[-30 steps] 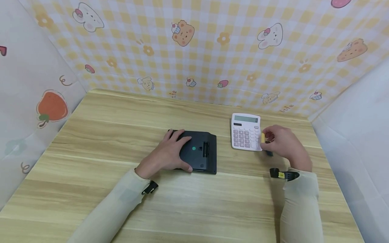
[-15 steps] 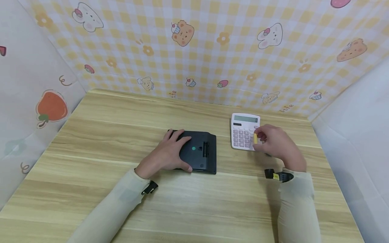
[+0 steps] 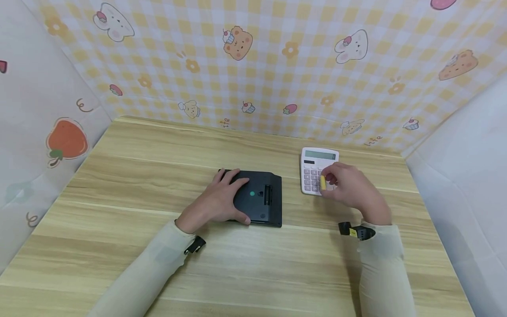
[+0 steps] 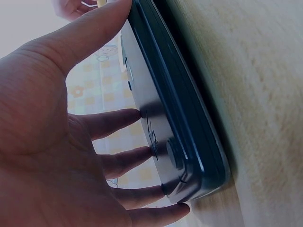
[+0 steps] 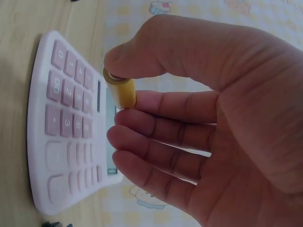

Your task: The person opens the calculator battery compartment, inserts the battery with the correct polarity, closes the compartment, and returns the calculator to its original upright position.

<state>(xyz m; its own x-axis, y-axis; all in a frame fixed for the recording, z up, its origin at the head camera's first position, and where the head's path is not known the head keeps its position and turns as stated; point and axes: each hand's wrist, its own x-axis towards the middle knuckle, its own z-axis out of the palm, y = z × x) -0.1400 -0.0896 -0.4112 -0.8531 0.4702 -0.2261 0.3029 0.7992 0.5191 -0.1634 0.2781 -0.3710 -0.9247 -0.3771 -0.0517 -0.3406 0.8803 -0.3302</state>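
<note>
yellow battery [image 5: 125, 92], it seems, is pinched in right hand [image 3: 348, 186], left hand [image 3: 217, 200] resting wide-fingered on black device [image 3: 256, 203]

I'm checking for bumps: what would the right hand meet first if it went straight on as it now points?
Likely the pale calculator, which the right hand partly covers in the head view; height is unclear, so the hand might pass above, toward the dark device.

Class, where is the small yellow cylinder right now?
The yellow cylinder is right of centre in the head view, pinched by the right hand, seen against the pale calculator.
</note>
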